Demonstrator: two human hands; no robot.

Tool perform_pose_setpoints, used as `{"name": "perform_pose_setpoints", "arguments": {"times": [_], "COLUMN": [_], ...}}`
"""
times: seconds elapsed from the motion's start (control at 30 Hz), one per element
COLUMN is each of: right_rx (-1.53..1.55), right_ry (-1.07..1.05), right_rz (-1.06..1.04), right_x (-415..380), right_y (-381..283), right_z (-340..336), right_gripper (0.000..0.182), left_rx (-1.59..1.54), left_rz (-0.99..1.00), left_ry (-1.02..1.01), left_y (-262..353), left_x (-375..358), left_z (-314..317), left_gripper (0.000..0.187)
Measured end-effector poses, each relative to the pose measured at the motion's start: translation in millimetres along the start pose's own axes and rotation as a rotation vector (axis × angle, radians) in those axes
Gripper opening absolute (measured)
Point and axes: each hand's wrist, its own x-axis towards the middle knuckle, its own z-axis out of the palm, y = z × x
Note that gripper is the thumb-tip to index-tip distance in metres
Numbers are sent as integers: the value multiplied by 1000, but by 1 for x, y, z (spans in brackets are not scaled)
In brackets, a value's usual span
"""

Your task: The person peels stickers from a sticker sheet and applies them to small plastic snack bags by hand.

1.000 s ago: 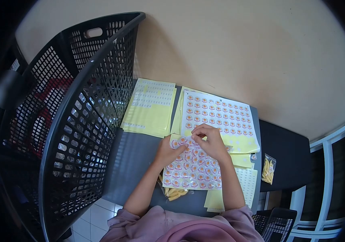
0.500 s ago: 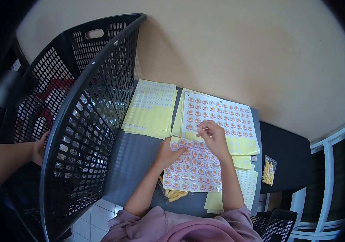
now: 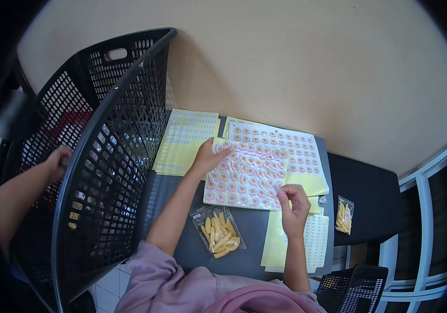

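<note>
To the right of the black basket (image 3: 116, 89), we find 1 sticker sheet (image 3: 244, 177) held over the grey desk (image 3: 252, 229). Since the previous view, the sheet has moved farther from the body, and 1 bag of yellow fries (image 3: 219, 235), then partly covered, lies fully exposed on the desk, right of the basket. We judge that the bag can now be reached without shifting the sheet.

The left hand (image 3: 209, 158), nearer the basket, is clamped on the sheet's far corner, thumb on top. The right hand (image 3: 295, 205), farther from the basket, has come down to the sheet's near corner; its fingers are curled, thumb close to forefinger. Whether they pinch the edge or a sticker, we cannot tell.

We also record 1 hand of another person (image 3: 59, 159) behind the basket's rim, grip hidden, and a 2nd bag (image 3: 344, 215) well right of the basket.
</note>
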Motion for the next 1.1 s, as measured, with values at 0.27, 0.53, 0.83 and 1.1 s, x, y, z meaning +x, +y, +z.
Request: {"name": "perform_pose_setpoints", "arguments": {"times": [0.27, 0.53, 0.83, 1.1], "right_rx": [22, 99, 208, -162], "right_ry": [-270, -490, -577, -195], "right_rz": [316, 443, 382, -258], "right_x": [-76, -97, -107, -84], "right_y": [-1, -1, -15, -46], "right_z": [3, 18, 27, 17], "right_gripper": [9, 22, 19, 12], "left_rx": [678, 91, -152, -435], "left_rz": [140, -586, -255, -87], "left_ry": [344, -99, 94, 48], "left_y": [29, 16, -12, 37], "left_x": [-80, -225, -238, -230], "left_z": [-15, -7, 17, 28], "left_gripper": [64, 38, 29, 40]}}
